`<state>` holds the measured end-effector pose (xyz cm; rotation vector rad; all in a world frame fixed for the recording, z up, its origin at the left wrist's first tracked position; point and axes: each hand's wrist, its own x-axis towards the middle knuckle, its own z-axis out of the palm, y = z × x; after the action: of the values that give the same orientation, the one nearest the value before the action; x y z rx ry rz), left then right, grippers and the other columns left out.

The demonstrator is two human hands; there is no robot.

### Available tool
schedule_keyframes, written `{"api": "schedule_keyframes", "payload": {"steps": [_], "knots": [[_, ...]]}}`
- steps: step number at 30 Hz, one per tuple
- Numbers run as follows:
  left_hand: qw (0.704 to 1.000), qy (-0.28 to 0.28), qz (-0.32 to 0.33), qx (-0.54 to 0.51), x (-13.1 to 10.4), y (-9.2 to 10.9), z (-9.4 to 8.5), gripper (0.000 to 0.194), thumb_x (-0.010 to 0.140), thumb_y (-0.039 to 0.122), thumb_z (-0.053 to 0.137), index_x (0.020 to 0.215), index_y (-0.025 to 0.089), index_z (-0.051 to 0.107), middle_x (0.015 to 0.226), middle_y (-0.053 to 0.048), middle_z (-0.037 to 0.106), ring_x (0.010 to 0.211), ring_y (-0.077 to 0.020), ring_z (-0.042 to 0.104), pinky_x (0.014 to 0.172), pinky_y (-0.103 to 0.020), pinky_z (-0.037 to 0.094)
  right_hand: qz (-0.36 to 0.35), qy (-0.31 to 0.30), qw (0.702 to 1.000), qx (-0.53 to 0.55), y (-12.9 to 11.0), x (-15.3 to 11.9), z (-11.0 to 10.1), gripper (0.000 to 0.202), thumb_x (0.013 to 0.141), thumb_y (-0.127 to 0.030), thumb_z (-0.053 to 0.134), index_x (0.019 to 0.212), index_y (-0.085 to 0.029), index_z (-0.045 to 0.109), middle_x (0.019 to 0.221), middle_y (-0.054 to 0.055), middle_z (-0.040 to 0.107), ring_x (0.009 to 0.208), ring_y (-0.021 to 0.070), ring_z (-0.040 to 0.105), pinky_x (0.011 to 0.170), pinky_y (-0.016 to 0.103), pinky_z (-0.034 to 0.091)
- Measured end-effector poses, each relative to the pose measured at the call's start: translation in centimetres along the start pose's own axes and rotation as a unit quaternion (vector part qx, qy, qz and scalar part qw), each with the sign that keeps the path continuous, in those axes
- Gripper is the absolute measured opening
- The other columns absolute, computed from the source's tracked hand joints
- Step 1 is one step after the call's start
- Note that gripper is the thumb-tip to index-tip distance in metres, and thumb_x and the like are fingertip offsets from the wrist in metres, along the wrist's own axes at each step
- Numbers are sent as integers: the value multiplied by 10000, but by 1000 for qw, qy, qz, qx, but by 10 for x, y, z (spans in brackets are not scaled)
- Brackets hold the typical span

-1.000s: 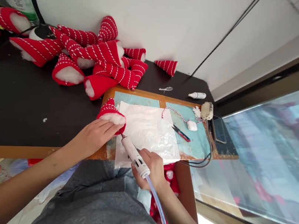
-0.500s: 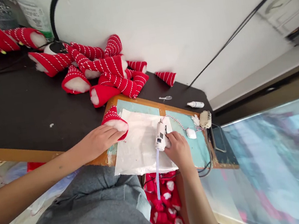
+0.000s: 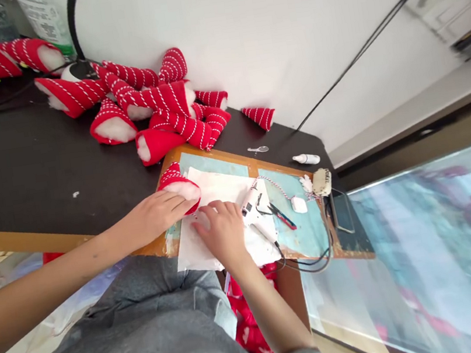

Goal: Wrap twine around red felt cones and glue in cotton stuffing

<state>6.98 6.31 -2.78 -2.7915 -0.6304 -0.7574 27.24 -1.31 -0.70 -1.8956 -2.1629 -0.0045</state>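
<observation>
A red fabric cone with white dashed stripes (image 3: 169,176) points its tip away from the person, long axis running front to back, its wide mouth, stuffed with white fluff (image 3: 189,189), turned nearward above the left end of an orange-edged blue board (image 3: 311,227). The left hand (image 3: 156,213) grasps its rim; the right hand's fingers, released, curve just beside it. Rightward, a white sheet (image 3: 219,182) stretches toward a white glue gun (image 3: 251,207).

I see the red cone (image 3: 170,176) at left, striped with dashed white lines, its open mouth facing near, packed with white fluff; its tip appears to point far, though I can't be sure. The white glue gun (image 3: 250,209) lies to its right.
</observation>
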Motion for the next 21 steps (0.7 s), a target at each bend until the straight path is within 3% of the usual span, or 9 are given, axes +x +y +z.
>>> {"api": "schedule_keyframes", "payload": {"steps": [3,6,11,17,21], "knots": [[1000,-9,-7,-3,-1,-1,-1,302,1141,210,447,1375,121,615,1195,-88,781,1052,-207,715,984,-358,571,-10,-42,999,3,-3,11,11,160,957,-357,798,1068,-242,793,1115,67,793,1054,268,678,975,419,457],[1000,-7,-20,-19,-1,-2,-2,304,1145,257,447,1362,148,631,1160,-77,780,1059,-216,719,991,-362,566,-7,-35,998,48,3,14,8,50,974,-311,789,1001,-276,811,1024,14,827,1015,238,709,1006,412,436],[999,7,-21,-27,2,-4,-1,337,1143,339,459,1347,165,662,1070,-83,792,996,-249,748,932,-376,577,5,25,996,89,11,8,-1,36,960,-318,815,930,-305,831,938,-35,852,942,215,748,1129,443,350],[1000,10,-1,-10,6,-2,-4,315,1141,302,471,1322,122,655,1116,-78,798,969,-238,742,941,-378,575,-39,113,991,59,14,-1,-3,75,995,-266,769,937,-291,808,911,-39,850,857,194,739,1156,439,309],[1000,6,-7,16,7,2,-6,292,1135,252,491,1364,112,608,1126,-58,789,974,-213,722,959,-371,576,-73,170,983,19,15,-2,-4,150,1019,-325,740,882,-273,774,854,-29,834,829,202,710,1171,450,288]]}}
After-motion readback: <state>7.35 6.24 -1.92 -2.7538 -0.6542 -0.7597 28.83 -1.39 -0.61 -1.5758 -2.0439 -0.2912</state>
